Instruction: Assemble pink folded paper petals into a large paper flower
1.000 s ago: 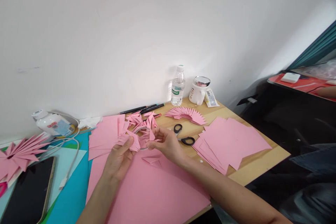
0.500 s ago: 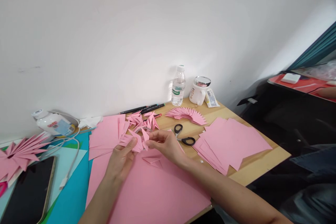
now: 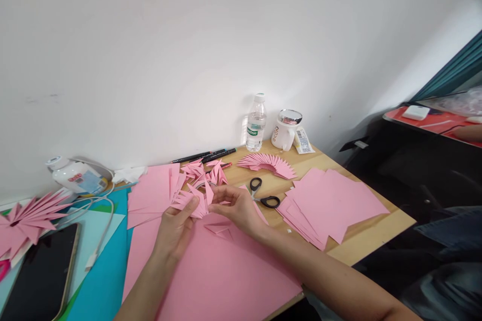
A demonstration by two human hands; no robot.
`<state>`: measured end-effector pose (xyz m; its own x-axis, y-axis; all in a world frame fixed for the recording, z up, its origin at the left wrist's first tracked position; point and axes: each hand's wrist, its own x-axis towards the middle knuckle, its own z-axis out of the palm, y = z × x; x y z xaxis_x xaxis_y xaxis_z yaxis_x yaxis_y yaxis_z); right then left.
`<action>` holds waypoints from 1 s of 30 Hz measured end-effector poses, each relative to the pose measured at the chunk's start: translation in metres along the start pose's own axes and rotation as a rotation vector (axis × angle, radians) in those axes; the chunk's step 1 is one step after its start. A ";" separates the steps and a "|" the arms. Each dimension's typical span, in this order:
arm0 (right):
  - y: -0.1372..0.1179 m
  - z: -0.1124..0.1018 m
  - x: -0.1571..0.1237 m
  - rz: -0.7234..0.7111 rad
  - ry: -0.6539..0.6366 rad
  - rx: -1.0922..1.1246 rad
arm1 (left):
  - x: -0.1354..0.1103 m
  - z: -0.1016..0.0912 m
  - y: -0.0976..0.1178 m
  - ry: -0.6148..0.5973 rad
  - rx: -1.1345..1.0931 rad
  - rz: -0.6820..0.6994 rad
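Observation:
My left hand point(image 3: 176, 228) is closed on a cluster of folded pink paper pieces point(image 3: 194, 200), thumb on top and pointed tips fanning upward. At the cluster's right side, my right hand point(image 3: 235, 208) pinches one folded piece between thumb and fingers; its lower part is hidden by the fingers. Below both hands lies a large pink paper sheet point(image 3: 229, 281), with a single folded pink piece point(image 3: 219, 230) on it. Other loose folded pieces point(image 3: 217, 173) sit just behind the cluster. Black-handled scissors point(image 3: 269, 202) rest to the right of my right hand.
A curved pink paper fan point(image 3: 267, 164), a water bottle point(image 3: 256, 125) and a white mug point(image 3: 284, 133) stand near the wall. Pink sheets point(image 3: 335, 200) lie at right. A phone point(image 3: 43, 271), a cable point(image 3: 100, 243) and a white bottle point(image 3: 77, 176) are at left.
Both hands stay almost in place. My right fingers have shifted very slightly against the folded piece at the cluster's right side. Nothing else visibly moves.

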<state>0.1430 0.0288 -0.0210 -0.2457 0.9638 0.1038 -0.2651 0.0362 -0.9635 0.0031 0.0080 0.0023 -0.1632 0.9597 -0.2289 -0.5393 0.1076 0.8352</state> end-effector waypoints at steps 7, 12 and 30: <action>0.008 0.001 0.000 -0.081 -0.013 -0.030 | 0.001 -0.002 -0.003 0.008 -0.028 0.003; 0.010 0.001 0.000 -0.146 -0.028 -0.119 | 0.000 -0.001 -0.002 0.013 -0.036 -0.006; -0.007 -0.002 -0.001 -0.065 -0.160 -0.134 | 0.000 -0.005 -0.005 0.055 0.138 0.022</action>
<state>0.1473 0.0279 -0.0149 -0.3796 0.9045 0.1943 -0.1619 0.1418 -0.9766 0.0019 0.0058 -0.0040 -0.2204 0.9469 -0.2341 -0.4170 0.1255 0.9002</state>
